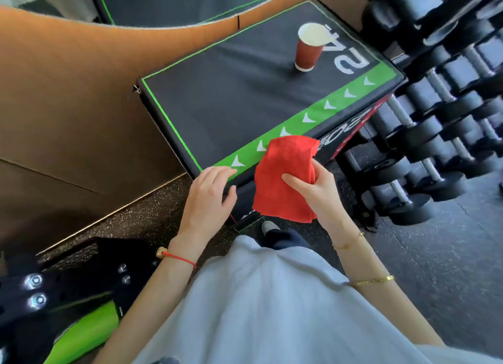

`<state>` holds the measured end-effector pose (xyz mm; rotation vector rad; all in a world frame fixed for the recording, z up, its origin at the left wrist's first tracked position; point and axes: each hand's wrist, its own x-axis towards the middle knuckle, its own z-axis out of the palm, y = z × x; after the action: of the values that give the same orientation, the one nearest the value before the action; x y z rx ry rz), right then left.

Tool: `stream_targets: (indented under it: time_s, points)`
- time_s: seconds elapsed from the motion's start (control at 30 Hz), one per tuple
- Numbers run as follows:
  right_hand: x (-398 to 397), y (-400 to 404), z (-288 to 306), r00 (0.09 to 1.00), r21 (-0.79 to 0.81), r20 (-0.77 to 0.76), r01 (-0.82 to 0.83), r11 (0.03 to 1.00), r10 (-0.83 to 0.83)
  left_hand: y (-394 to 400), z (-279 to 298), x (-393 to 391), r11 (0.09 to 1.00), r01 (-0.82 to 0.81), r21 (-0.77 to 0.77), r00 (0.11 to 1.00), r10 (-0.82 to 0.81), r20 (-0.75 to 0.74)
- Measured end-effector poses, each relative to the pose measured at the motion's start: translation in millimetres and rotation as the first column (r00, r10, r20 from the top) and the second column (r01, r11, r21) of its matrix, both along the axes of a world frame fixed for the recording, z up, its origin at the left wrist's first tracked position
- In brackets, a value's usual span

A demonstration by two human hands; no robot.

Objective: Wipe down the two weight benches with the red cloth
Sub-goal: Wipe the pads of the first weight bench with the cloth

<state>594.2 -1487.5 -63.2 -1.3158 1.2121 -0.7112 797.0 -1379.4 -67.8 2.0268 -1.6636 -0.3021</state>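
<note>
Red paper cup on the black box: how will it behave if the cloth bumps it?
The cup probably tips easily: it is tall, with a base narrower than its rim. It looks like light paper, so it likely slides on the box top. Contents can't be judged.

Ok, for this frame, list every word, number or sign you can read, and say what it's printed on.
"24": large white numerals, seen upside down, on the top of the black padded box, beside the red paper cup.
"20": probably, white numerals on the box's side face; partly hidden by the red cloth, not certain.
White arrowhead marks: a row along the box's green stripe.
Small white print low on the box below the cloth: too small to read.
</note>
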Motion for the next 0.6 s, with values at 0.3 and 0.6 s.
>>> stream_targets:
  time_s: [0.3,0.6]
  points:
    - [-38,139,-5,0.910,0.081,0.006,0.413,0.907,-0.415,46,4,-15,0.919,0.394,0.037,0.919,-0.393,-0.017]
    - [-93,264,-17,0.672,0.114,0.025,0.733,0.670,-0.740,81,2,-73,0.718,0.691,0.088,0.722,-0.690,-0.039]
